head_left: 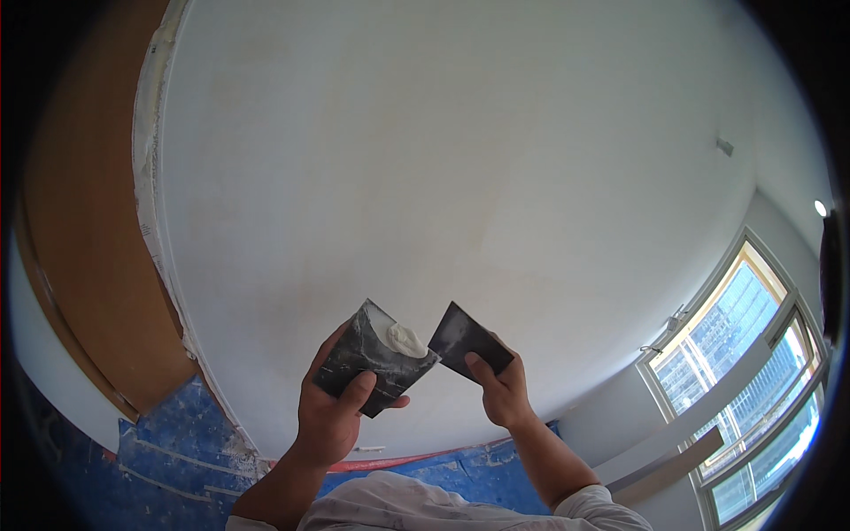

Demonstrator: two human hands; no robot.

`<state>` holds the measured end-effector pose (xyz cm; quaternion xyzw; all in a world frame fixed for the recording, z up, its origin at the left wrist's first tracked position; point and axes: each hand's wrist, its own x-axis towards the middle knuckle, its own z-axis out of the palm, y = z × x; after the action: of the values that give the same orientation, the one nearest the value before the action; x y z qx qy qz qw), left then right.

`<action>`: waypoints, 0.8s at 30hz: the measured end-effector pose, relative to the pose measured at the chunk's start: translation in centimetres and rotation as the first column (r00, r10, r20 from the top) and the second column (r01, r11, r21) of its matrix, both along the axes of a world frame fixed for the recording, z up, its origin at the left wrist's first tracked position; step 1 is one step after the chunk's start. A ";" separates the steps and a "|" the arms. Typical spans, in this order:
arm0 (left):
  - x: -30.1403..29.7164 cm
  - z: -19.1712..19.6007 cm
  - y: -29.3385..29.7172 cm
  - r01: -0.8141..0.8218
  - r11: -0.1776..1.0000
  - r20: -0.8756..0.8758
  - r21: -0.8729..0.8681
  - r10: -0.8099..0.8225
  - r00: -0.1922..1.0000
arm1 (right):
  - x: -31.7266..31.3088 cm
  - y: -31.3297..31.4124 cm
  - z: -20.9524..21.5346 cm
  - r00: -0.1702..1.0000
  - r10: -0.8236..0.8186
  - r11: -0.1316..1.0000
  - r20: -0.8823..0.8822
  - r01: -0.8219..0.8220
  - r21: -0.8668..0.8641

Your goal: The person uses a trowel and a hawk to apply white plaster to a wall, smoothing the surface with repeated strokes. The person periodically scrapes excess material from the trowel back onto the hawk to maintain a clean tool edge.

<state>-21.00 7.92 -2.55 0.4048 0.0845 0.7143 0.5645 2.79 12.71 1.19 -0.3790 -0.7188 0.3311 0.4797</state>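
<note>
My left hand (335, 409) holds a dark, smeared flat plate (367, 358) with a dab of white putty (405, 339) near its upper right edge. My right hand (501, 389) grips a smaller dark scraper blade (467, 340), thumb on its face. The blade's left corner nearly touches the plate beside the putty. Both are raised in front of a large white wall (460, 168) that fills most of the view.
A brown wooden door panel (84, 239) with taped edging stands to the left. Blue protective sheeting (177, 442) covers the floor below the wall. A large window (753, 389) with a pale frame is at the lower right. A small fitting (725, 146) sits on the wall.
</note>
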 end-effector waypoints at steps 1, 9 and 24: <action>0.2 -0.3 0.3 -0.135 0.985 -0.096 0.104 0.145 0.985 | 0.0 -0.5 0.7 0.968 0.005 0.978 -0.251 -0.057 -0.200; -1.9 -2.3 3.8 -0.275 0.513 -0.431 0.813 0.849 0.307 | -1.7 -2.0 2.7 0.729 0.149 0.621 -0.668 -0.595 -0.510; -1.8 -6.9 0.9 -0.479 0.733 -0.512 0.483 0.680 0.524 | -7.7 9.0 47.9 0.511 -0.860 0.041 0.000 0.069 0.997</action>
<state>-22.85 8.82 -9.43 0.6529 0.3066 0.6743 0.1583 -4.91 21.72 49.14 -0.3316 -0.6775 -0.5135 0.4090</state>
